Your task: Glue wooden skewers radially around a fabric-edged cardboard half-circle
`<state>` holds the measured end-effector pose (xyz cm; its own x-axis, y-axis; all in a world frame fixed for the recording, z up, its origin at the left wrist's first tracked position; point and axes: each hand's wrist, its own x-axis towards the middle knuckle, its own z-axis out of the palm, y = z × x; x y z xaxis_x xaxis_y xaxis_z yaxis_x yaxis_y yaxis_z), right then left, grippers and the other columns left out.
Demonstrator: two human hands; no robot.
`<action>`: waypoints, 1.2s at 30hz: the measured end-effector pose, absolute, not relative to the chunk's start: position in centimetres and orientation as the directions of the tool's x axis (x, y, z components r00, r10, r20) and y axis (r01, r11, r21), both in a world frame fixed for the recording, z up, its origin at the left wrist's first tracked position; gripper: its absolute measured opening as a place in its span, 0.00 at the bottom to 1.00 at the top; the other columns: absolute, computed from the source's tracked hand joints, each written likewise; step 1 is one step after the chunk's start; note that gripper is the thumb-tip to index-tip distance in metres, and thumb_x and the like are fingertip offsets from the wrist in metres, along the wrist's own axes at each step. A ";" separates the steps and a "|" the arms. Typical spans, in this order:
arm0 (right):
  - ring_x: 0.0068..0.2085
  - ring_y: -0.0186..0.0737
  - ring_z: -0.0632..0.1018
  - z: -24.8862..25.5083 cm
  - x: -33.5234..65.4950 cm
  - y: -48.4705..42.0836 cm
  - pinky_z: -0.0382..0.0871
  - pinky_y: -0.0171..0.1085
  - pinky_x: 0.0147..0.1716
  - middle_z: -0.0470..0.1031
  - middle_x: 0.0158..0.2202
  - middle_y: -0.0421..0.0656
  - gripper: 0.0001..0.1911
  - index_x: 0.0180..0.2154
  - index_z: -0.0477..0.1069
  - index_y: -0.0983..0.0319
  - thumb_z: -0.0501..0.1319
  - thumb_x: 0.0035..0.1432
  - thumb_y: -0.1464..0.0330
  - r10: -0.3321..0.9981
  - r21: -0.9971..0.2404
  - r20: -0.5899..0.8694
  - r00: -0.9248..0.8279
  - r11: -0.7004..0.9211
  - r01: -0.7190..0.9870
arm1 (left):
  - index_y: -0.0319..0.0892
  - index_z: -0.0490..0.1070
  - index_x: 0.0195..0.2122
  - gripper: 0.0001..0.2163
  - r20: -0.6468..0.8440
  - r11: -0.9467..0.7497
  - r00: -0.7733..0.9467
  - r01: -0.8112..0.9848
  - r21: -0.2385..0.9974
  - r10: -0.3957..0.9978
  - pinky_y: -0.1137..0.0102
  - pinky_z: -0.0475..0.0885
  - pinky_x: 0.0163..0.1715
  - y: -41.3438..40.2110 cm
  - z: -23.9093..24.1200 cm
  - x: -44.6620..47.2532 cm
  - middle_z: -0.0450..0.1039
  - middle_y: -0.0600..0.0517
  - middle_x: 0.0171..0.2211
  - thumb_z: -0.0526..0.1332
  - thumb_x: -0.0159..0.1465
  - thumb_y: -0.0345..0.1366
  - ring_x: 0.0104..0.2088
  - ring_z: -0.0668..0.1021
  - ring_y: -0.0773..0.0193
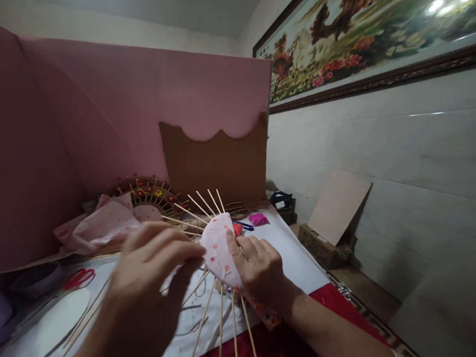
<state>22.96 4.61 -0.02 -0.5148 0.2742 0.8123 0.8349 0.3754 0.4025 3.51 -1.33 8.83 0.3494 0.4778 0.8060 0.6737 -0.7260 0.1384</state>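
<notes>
A half-round piece covered in pale pink floral cloth [216, 247] is held up over the table, with thin wooden sticks fanning out from its curved edge at the top left and from below. My right hand [258, 264] grips its right side, thumb lying on the cloth. At the left edge, my left hand [149, 275] has its thumb and fingertips pinched together, touching or very near the cloth. Whatever is between those fingertips is hidden. Several bare sticks [233, 330] hang down toward the table front.
Red-handled scissors [79, 279], a white oval disc [63, 318] and loose sticks lie at left. Behind are crumpled pink cloth [100, 220], a flower-decorated fan-shaped piece [151, 191], a blue pen [243, 225] and a magenta packet [258, 219]. Brown cardboard [218, 166] stands against a pink panel.
</notes>
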 end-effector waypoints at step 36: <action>0.31 0.43 0.70 -0.5 23.6 5.4 0.62 0.39 0.27 0.72 0.32 0.50 0.19 0.49 0.66 0.71 0.51 0.58 0.70 0.462 -0.073 0.855 -0.235 0.555 0.828 | 0.48 0.67 0.31 0.05 0.780 -0.667 0.223 0.679 0.306 0.585 0.73 0.66 0.22 -3.7 6.8 4.4 0.71 0.56 0.25 0.54 0.59 0.32 0.23 0.72 0.67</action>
